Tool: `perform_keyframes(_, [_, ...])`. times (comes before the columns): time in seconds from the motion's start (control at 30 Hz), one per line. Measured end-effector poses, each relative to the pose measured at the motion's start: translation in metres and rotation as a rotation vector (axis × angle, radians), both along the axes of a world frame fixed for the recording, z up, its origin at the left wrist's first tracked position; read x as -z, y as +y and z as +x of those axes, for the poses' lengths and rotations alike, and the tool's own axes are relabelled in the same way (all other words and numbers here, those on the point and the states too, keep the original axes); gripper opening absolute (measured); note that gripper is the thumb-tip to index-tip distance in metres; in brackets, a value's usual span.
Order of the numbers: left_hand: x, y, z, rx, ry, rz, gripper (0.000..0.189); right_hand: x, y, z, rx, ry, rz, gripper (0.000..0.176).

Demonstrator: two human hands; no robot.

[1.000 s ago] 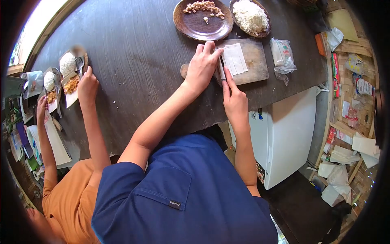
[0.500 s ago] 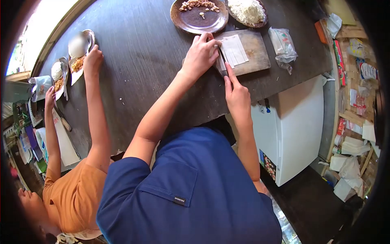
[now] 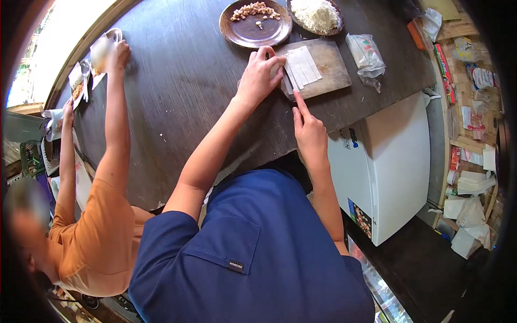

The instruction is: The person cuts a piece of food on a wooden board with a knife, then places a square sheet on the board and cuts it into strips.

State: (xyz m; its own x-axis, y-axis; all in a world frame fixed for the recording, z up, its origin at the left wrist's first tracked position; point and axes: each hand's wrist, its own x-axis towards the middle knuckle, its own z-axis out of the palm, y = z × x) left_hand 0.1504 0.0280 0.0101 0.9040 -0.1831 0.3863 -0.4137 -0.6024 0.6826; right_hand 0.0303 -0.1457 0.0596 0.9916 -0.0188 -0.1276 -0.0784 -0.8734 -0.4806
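Left hand point(image 3: 260, 75): fingers apart and laid flat, palm down, tips pressing the near-left edge of the white sheets point(image 3: 303, 67); forearm runs in from 7 o'clock, wrist straight. Right hand point(image 3: 309, 133): curled shut around the handle of the knife point(image 3: 287, 86), index finger straightened along the top of the blade and pointing to 12 o'clock; the handle itself is hidden in the fist. The thin dark blade stands on the left margin of the sheets, just beside the left fingertips.

The sheets are thin, matt, rectangular and stacked slightly fanned, lying on a rectangular cutting board point(image 3: 333, 72) of worn pale wood. At 11 o'clock from the board, a round brown plate point(image 3: 245, 33) carries small tan cubes; at 12 o'clock, a dark bowl point(image 3: 293, 12) holds shredded white strands. At 2 o'clock lies a crumpled clear plastic bag point(image 3: 366, 54). All rest on a dark, grained wooden table point(image 3: 177, 86). At 9 o'clock, well apart, a co-worker's hand point(image 3: 118, 53) holds something pale.
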Motion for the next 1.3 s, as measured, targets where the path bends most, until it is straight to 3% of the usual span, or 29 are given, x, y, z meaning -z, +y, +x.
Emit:
perform_keyframes(0.13, [0.005,-0.007,-0.003,-0.062,-0.063,0.094,0.03,-0.002,-0.005,0.006,-0.013,0.044,0.028,0.049])
perform_keyframes(0.37, [0.009,-0.005,-0.003,-0.062,-0.051,-0.015,0.02,0.007,-0.002,0.003,-0.01,0.023,0.012,0.049])
perform_keyframes(0.83, [0.006,-0.003,-0.006,-0.038,0.031,-0.023,0.025,-0.005,-0.005,-0.008,0.01,0.043,0.009,0.049])
perform_keyframes(1.3, [0.008,-0.007,-0.001,-0.055,-0.065,0.06,0.028,0.001,-0.004,-0.015,0.036,0.03,0.056,0.05])
